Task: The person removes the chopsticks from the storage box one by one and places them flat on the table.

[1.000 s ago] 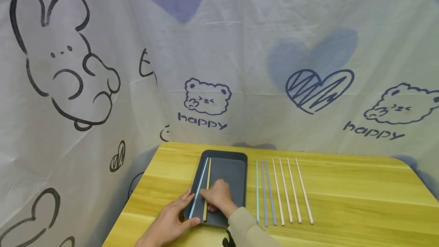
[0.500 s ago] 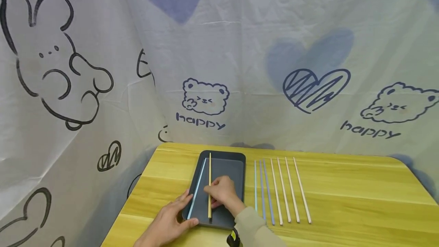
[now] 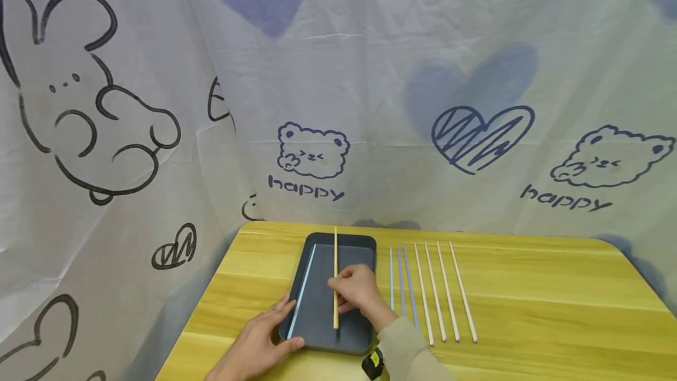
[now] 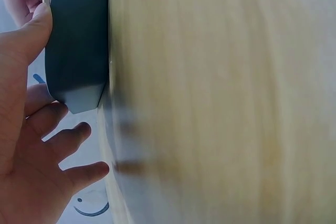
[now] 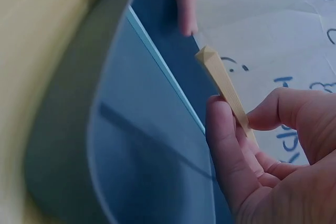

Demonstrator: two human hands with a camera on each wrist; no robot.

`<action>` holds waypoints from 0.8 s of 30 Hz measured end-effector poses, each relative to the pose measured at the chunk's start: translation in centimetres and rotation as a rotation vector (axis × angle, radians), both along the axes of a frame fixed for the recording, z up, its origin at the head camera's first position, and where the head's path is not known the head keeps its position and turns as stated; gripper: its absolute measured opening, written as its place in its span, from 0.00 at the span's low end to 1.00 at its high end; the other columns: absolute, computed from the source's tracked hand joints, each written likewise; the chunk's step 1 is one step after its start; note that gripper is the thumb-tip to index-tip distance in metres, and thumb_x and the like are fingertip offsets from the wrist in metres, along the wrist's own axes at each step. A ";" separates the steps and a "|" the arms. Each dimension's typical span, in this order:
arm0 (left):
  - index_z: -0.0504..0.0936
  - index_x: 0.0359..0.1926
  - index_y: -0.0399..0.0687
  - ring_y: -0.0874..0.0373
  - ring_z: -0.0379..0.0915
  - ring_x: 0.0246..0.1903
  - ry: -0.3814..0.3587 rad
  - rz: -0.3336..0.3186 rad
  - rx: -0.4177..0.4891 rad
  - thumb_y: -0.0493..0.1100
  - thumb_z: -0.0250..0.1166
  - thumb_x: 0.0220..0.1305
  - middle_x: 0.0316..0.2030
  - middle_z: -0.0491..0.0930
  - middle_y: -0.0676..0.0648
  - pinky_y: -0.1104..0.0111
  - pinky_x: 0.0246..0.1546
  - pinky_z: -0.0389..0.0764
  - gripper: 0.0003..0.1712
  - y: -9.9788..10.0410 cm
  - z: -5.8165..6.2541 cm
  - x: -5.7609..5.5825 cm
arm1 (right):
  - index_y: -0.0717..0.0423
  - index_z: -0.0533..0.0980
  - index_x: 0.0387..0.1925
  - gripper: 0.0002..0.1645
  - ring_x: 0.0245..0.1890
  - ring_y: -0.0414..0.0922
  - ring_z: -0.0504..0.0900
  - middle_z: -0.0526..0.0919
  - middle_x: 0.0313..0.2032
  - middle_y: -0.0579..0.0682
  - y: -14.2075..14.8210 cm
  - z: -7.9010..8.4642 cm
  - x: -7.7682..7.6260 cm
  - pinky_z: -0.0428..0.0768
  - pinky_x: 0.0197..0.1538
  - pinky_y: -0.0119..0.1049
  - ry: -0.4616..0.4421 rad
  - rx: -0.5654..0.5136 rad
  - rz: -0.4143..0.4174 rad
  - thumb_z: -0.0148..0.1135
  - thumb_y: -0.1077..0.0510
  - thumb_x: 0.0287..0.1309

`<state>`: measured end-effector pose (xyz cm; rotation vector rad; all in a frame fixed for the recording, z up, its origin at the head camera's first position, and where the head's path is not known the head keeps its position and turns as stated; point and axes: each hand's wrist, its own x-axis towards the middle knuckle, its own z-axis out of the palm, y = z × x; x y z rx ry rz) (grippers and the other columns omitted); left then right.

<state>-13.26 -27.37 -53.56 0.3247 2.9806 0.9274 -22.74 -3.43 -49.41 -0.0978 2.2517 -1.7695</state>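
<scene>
My right hand [image 3: 359, 288] pinches a yellow wooden chopstick [image 3: 335, 251] between thumb and fingers. It hangs over the dark grey tray [image 3: 346, 240], its far end reaching past the tray's far rim. In the right wrist view, the chopstick's square butt end [image 5: 207, 56] is raised off the tray floor, and a shadow falls below it. A light blue chopstick [image 3: 301, 291] lies along the tray's left side. My left hand [image 3: 259, 334] rests against the tray's near left corner, thumb at the near wall. In the left wrist view its other fingers [image 4: 68, 142] are loosely spread.
Right of the tray, a row of chopsticks lies on the yellow wooden table [image 3: 555, 298]: one light blue [image 3: 391, 278], two darker blue [image 3: 409, 287] and several pale ones [image 3: 448, 293]. My right sleeve [image 3: 407, 346] covers some near ends. A printed cloth [image 3: 381, 134] hangs behind.
My right hand has lifted the yellow chopstick from beside the light blue one in the tray and carried it to the right. The left hand has stayed at the tray's corner.
</scene>
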 end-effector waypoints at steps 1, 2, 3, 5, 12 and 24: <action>0.72 0.76 0.45 0.37 0.68 0.74 0.001 -0.001 0.002 0.70 0.68 0.66 0.79 0.64 0.42 0.35 0.69 0.71 0.49 0.0 0.0 0.0 | 0.64 0.83 0.33 0.07 0.16 0.43 0.83 0.82 0.20 0.52 0.3 0.1 -0.1 0.90 0.27 0.48 -0.003 0.001 -0.009 0.66 0.62 0.56; 0.72 0.76 0.45 0.37 0.68 0.74 0.006 -0.002 0.001 0.70 0.68 0.66 0.79 0.64 0.42 0.35 0.69 0.72 0.49 0.1 0.0 0.1 | 0.64 0.83 0.33 0.07 0.16 0.43 0.83 0.82 0.20 0.52 0.6 0.1 -0.2 0.90 0.26 0.47 -0.003 0.003 -0.016 0.65 0.62 0.55; 0.72 0.76 0.45 0.37 0.68 0.74 0.007 -0.001 0.001 0.70 0.68 0.66 0.79 0.64 0.42 0.35 0.69 0.71 0.49 0.1 0.0 0.1 | 0.64 0.83 0.33 0.07 0.16 0.42 0.82 0.82 0.20 0.52 0.8 0.2 -0.3 0.90 0.25 0.46 -0.007 0.004 -0.025 0.65 0.62 0.55; 0.72 0.76 0.45 0.37 0.68 0.74 0.004 0.000 0.002 0.70 0.68 0.66 0.79 0.64 0.42 0.35 0.70 0.71 0.49 0.1 0.0 0.1 | 0.64 0.82 0.33 0.07 0.16 0.42 0.82 0.82 0.20 0.52 1.4 0.2 -0.5 0.89 0.24 0.44 -0.014 0.009 -0.045 0.65 0.62 0.55; 0.70 0.77 0.46 0.36 0.67 0.74 -0.016 -0.007 0.001 0.71 0.67 0.66 0.80 0.63 0.43 0.35 0.69 0.71 0.50 0.1 0.1 0.0 | 0.65 0.82 0.36 0.10 0.16 0.42 0.82 0.82 0.20 0.51 3.0 0.4 -1.0 0.89 0.23 0.42 -0.013 0.014 -0.076 0.66 0.60 0.56; 0.70 0.77 0.47 0.36 0.67 0.74 -0.022 -0.003 0.006 0.71 0.68 0.65 0.80 0.63 0.43 0.34 0.70 0.70 0.50 -0.1 0.0 0.1 | 0.64 0.83 0.33 0.07 0.15 0.41 0.78 0.79 0.18 0.50 6.1 0.5 -1.0 0.86 0.22 0.37 -0.043 0.011 -0.151 0.65 0.62 0.56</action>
